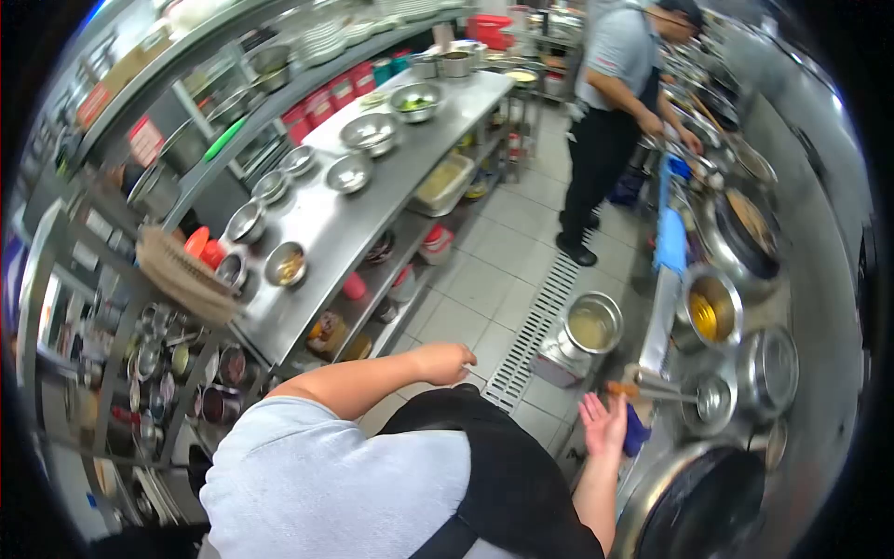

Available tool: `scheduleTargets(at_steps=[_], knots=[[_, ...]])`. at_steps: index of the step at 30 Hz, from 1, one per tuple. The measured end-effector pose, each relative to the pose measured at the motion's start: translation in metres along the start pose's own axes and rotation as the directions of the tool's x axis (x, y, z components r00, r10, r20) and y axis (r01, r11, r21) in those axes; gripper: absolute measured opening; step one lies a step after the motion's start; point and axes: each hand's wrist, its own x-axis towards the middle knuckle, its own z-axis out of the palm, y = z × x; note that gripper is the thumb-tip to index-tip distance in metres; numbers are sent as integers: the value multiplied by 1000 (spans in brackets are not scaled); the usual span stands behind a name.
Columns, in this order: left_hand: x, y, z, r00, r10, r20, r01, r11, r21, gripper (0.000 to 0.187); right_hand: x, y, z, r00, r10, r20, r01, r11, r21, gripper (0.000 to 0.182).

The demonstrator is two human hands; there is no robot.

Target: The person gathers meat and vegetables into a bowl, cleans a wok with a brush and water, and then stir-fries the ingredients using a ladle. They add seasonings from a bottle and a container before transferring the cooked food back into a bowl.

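Observation:
My left hand (445, 362) is in front of my body over the tiled floor, its fingers curled together; what is inside them, if anything, is hidden. My right hand (605, 425) is at the stove side, palm up with the fingers spread. Right at its fingertips is the wooden handle of a ladle (666, 393), which slants across toward a metal pot (710, 406). A dark blue cloth (637, 430) lies beside this hand. Close by, a large black wok (698, 508) sits on the stove.
A steel pot of pale liquid (592, 326) stands ahead, near the floor drain grate (531, 321). A pot with yellow contents (705, 312) is on the stove. Another person (615, 112) works farther along it. At left, a steel counter (391, 182) carries several metal bowls.

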Motion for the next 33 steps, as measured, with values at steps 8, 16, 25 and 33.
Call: scheduleTargets(at_steps=[8, 16, 25, 33], knots=[[-103, -201, -39, 229, -763, -605, 506, 624, -596, 31, 44, -24, 18, 954, -251, -164, 287, 922, 259, 51], [-278, -454, -72, 179, -845, -504, 904, 343, -254, 44, -7, -99, -55, 826, -283, -487, 191, 954, -230, 15], [-266, -493, -34, -33, -844, -536, 617, 404, -675, 27, -49, -120, 56, 396, -748, -532, 246, 645, -724, 11], [-221, -412, -85, 267, -954, -133, 158, 179, -971, 14, 24, -150, 78, 688, -536, -489, 25, 691, -722, 13]])
